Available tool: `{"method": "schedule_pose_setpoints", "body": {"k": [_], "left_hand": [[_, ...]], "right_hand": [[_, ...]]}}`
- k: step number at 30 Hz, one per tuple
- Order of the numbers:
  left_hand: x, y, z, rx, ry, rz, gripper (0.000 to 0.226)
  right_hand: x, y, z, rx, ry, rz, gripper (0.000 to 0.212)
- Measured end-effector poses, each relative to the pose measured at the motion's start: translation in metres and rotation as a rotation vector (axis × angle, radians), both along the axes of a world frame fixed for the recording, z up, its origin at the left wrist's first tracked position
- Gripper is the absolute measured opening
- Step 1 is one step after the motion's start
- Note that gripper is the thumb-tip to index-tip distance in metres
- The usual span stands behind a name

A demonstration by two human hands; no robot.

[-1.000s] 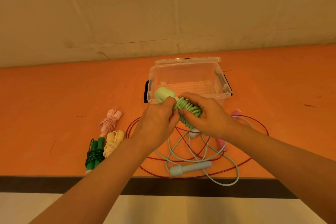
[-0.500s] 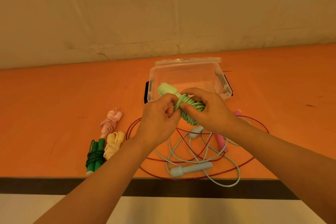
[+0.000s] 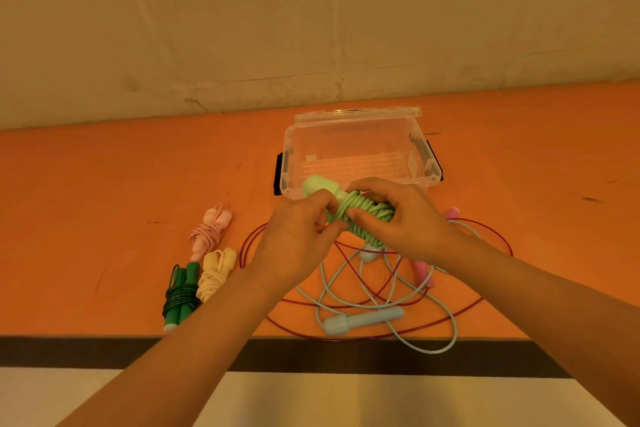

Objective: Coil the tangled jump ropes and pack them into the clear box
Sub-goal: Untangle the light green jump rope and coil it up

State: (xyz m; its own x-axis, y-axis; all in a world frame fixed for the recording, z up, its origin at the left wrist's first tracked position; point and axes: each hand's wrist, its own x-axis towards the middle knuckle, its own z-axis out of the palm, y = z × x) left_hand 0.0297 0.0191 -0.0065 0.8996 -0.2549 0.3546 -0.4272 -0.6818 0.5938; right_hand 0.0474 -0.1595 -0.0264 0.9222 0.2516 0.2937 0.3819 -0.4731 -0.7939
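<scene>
Your left hand (image 3: 298,232) and right hand (image 3: 405,218) both grip green rope (image 3: 367,215) coil; fingers hide its end. Pink handle (image 3: 420,265) half hidden behind wrist.

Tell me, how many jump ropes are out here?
6: light green rope in both hands; pink, cream and dark green bundles lower left; blue and red ropes tangled below. Others may be hidden.

Both hands hold light-green coiled jump rope (image 3: 367,215) above orange table (image 3: 104,184), just in front of open clear plastic box (image 3: 356,149). Left hand (image 3: 298,236) pinches cord near handle; right hand (image 3: 401,218) wraps bundle. Left of arms: pink coiled rope (image 3: 207,232), cream coiled rope (image 3: 216,274), dark-green coiled rope (image 3: 180,298). Under arms: loose pale-blue rope (image 3: 363,319) tangled with thin red rope (image 3: 485,302); pink handle (image 3: 424,269) probably red rope's.
</scene>
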Motion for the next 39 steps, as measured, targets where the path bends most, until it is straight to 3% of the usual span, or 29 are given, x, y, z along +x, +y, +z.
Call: {"method": "schedule_pose_setpoints", "body": {"k": [5,13,19,22,25,27,33,39], "left_hand": [[-0.007,-0.011,-0.012,-0.134,0.05,0.106,0.016],[0.0,-0.004,-0.008,0.004,-0.044,0.02,0.014],[0.011,0.026,0.007,0.123,-0.28,-0.186,0.032],[0.015,0.037,0.011,0.189,-0.421,-0.165,0.034],[0.011,0.038,0.013,0.196,-0.205,-0.093,0.066],[0.009,0.031,0.006,0.151,-0.072,-0.104,0.074],[0.0,0.017,-0.011,-0.064,0.008,-0.076,0.061],[-0.001,0.019,-0.014,-0.165,-0.092,-0.153,0.048]], "right_hand": [[-0.002,0.005,-0.002,-0.029,-0.042,-0.068,0.027],[-0.002,-0.003,-0.005,0.11,0.094,0.005,0.025],[-0.002,-0.002,0.002,0.322,0.213,0.133,0.027],[-0.001,-0.004,0.004,0.376,0.245,0.153,0.033],[-0.001,-0.004,0.004,0.365,0.249,0.17,0.033],[-0.002,0.0,0.004,0.355,0.233,0.175,0.028],[-0.004,0.001,0.003,0.319,0.238,0.187,0.027],[-0.005,0.0,0.004,0.278,0.199,0.175,0.029]]}}
